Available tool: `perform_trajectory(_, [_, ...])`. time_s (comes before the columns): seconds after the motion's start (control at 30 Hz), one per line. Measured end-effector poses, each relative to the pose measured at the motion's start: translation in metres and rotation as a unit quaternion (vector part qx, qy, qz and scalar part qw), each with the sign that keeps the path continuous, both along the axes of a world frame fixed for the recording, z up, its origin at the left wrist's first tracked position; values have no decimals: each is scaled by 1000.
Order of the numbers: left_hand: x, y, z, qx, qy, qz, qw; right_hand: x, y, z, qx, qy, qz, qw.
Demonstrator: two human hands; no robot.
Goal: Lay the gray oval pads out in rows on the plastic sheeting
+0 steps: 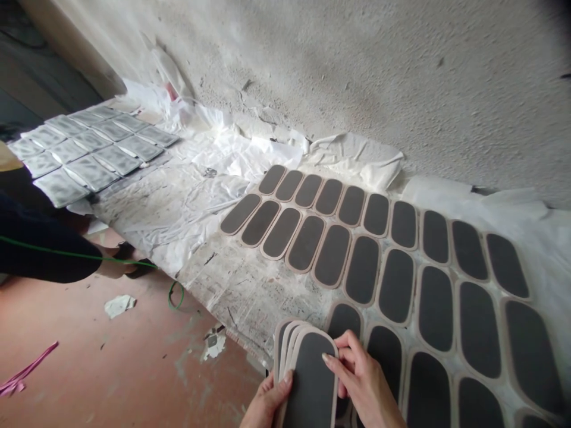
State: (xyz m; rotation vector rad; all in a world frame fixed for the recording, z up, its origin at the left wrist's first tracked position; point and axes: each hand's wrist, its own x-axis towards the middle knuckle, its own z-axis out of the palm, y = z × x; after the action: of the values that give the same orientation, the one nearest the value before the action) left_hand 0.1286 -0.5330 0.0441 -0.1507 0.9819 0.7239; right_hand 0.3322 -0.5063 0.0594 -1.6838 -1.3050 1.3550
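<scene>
A fanned stack of flat, oval-ended dark pieces with beige rims [312,377] is held at the bottom of the view, over the table's near edge. My left hand [270,399] grips the stack from its left side, thumb lying on the rims. At the right edge of the top piece, my right hand [366,380] pinches the rim between thumb and fingers. Matching oval pieces [363,270] lie flat in rows on the table to the right and beyond. One oval piece [344,318] lies partly hidden behind the stack and my right hand.
The table [250,285] has a stained covering, with crumpled white sheeting [357,151] along the rough wall [357,77]. Grey shiny panels [91,142] cover its far left end. A person's dark-clothed leg [44,244] is at left. A green cord [176,294] hangs near the edge.
</scene>
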Motion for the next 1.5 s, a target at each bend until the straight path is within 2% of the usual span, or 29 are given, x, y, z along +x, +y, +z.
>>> perform_trajectory(0.1, [-8,-5,-3,-17,-32,20,999,-7,4,0,37,-50,9,998])
perform_trajectory(0.13, [-11,-6,-3,-21,-33,24,999,-9,6,3,32,-28,19,999])
perform_trajectory(0.23, [-19,-1,-2,-22,11,44,999,-3,16,15,-45,138,43,988])
perform_trajectory(0.27, [-24,2,0,-23,37,51,998,2,20,18,-67,173,34,982])
perform_trajectory(0.33, [-36,7,6,-28,93,62,993,16,31,19,-71,173,-15,982])
perform_trajectory(0.43, [-63,10,22,-47,135,75,987,37,52,9,-50,141,-67,986])
perform_trajectory(0.53, [-87,6,39,-71,75,102,989,41,74,-9,-37,148,-30,988])
perform_trajectory(0.6, [-94,1,45,-29,60,120,991,34,86,-21,-23,149,-7,989])
perform_trajectory(0.7, [-86,-6,40,72,49,125,988,22,97,-36,-6,143,8,990])
perform_trajectory(0.77, [-74,-10,29,100,21,117,988,18,100,-43,-1,136,13,991])
perform_trajectory(0.87, [-59,-16,10,83,-48,113,989,19,102,-48,3,117,24,993])
perform_trajectory(0.97, [-49,-20,0,48,-136,128,981,22,101,-47,4,104,36,994])
perform_trajectory(1.07, [-44,-20,1,30,-168,139,975,24,100,-44,6,98,47,994])
perform_trajectory(1.3, [-38,-15,6,16,-149,118,982,22,100,-44,19,38,49,998])
perform_trajectory(1.5, [-37,-13,6,-13,-124,79,989,19,96,-49,90,-68,13,994])
